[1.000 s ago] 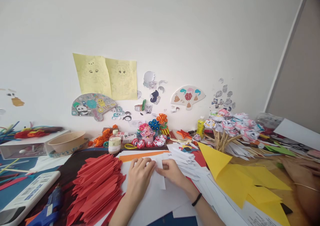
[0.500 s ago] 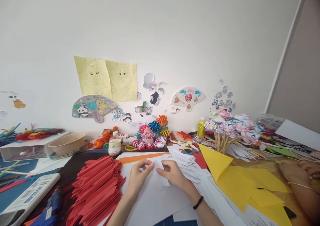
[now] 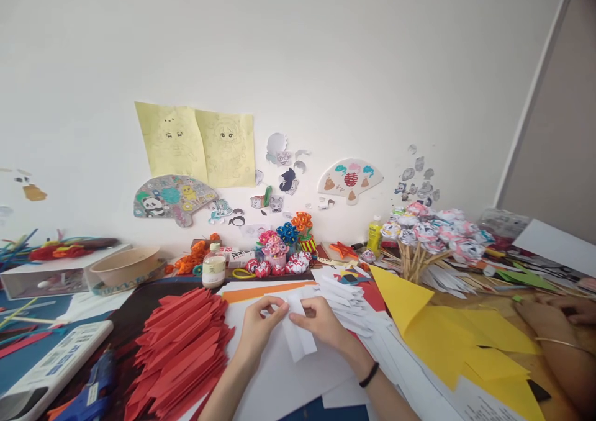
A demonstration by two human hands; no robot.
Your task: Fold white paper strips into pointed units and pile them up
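Note:
A small folded strip of white paper [image 3: 298, 337] is held between both hands over larger white sheets [image 3: 265, 377]. My left hand [image 3: 263, 318] pinches its upper left edge between thumb and fingers. On the other side my right hand [image 3: 319, 321] grips it, the thumb pressed on its front. A crease runs lengthwise down the strip. To the left lies a heap of folded red paper pieces [image 3: 184, 349]. Folded white paper pieces [image 3: 347, 303] are stacked just beyond my right hand.
Yellow paper sheets [image 3: 456, 340] spread to the right, near another person's hand [image 3: 540, 318]. A bottle [image 3: 214, 266] and paper flowers [image 3: 272, 244] stand along the wall. A blue glue gun [image 3: 97, 387] and a white boxlike item [image 3: 56, 365] lie at left. Paper flowers on sticks [image 3: 428, 235] stand back right.
The white strip has turned and opened out somewhat, so more of its lower part shows below my fingers. Both hands stay in nearly the same place. The other person's hand has shifted slightly.

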